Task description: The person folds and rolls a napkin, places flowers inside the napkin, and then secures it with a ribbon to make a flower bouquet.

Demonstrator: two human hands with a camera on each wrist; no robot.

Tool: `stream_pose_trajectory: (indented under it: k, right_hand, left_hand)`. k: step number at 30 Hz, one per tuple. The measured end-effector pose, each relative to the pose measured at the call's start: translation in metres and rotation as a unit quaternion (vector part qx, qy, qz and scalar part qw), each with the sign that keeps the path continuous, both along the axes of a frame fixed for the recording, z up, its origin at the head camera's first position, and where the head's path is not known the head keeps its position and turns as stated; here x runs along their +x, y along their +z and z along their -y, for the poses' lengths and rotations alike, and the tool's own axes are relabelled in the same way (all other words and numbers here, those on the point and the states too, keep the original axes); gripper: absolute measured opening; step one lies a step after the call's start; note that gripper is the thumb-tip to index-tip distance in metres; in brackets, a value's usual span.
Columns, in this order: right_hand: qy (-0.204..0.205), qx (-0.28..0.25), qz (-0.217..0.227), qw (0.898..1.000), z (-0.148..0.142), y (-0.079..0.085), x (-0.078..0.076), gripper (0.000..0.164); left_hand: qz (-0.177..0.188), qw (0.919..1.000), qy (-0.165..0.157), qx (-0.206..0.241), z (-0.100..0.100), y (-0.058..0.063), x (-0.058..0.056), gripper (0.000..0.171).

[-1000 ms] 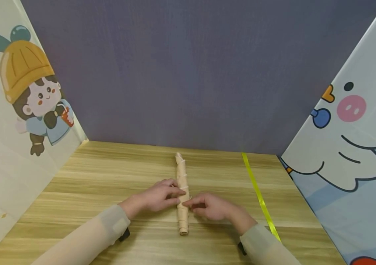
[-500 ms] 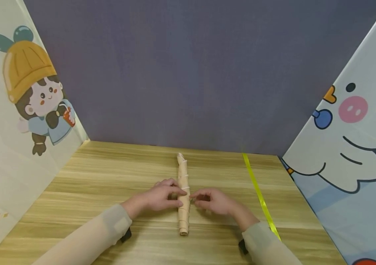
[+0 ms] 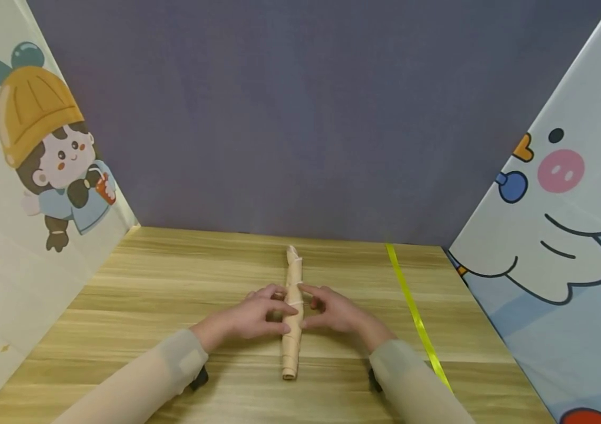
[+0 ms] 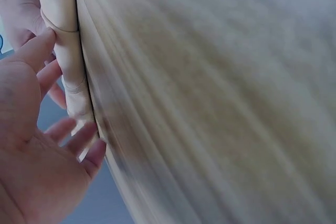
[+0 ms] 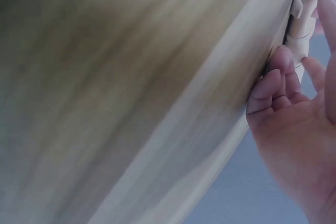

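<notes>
Left of the tan spiral-wound roll [image 3: 293, 340], the left hand [image 3: 249, 313] has its grip spread, an index fingertip over the roll's top; it seems the nearer hand. The roll lies on the surface [image 3: 173, 282] between both grips, its long axis running away from the person, crosswise to the fingers. At the roll's right side, the right hand [image 3: 336, 311] holds thumb and index apart, other fingers bent; how firmly they press I cannot tell.

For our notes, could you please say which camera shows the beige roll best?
The head view, because both ends of the beige roll show. The left wrist view has a cropped stretch; the right wrist, a partly hidden piece.
</notes>
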State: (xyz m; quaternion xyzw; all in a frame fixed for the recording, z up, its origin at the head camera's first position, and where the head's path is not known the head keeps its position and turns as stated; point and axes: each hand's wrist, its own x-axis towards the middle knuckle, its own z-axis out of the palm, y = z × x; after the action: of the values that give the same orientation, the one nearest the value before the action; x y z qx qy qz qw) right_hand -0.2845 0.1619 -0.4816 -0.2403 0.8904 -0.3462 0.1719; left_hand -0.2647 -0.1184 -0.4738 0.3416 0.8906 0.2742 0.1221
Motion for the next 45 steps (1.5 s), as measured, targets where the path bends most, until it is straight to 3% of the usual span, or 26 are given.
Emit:
stream_pose_trajectory:
  k: [6,12,19,25,29,37,45]
  right_hand:
    - [-0.005,0.020,0.000,1.000,0.004,-0.001,-0.002,0.091]
    - [0.000,0.015,0.027,1.000,0.004,0.004,0.001,0.086]
    - [0.010,0.033,0.019,0.999,0.003,0.001,0.004,0.090]
    - [0.008,0.031,0.020,0.999,0.004,0.000,0.007,0.093]
    - [0.010,0.034,0.018,0.999,0.004,0.001,0.008,0.094]
    - [0.005,0.034,0.019,0.999,0.004,0.003,0.007,0.094]
    - [0.002,0.044,0.023,0.999,0.005,0.001,0.006,0.093]
  left_hand:
    - [0.023,0.9997,0.004,0.003,0.001,-0.001,-0.001,0.049]
    - [0.024,0.9997,-0.006,0.010,0.001,-0.001,-0.001,0.047]
    - [0.026,0.9996,-0.005,0.012,0.000,0.000,-0.001,0.040]
    - [0.009,0.9996,0.016,0.023,-0.001,-0.003,-0.004,0.056]
    - [0.013,0.9996,0.021,0.012,-0.001,-0.002,-0.004,0.064]
    - [0.000,0.9997,0.015,-0.019,0.000,0.000,-0.004,0.063]
    - [0.013,0.9994,0.016,-0.027,0.002,-0.001,-0.002,0.059]
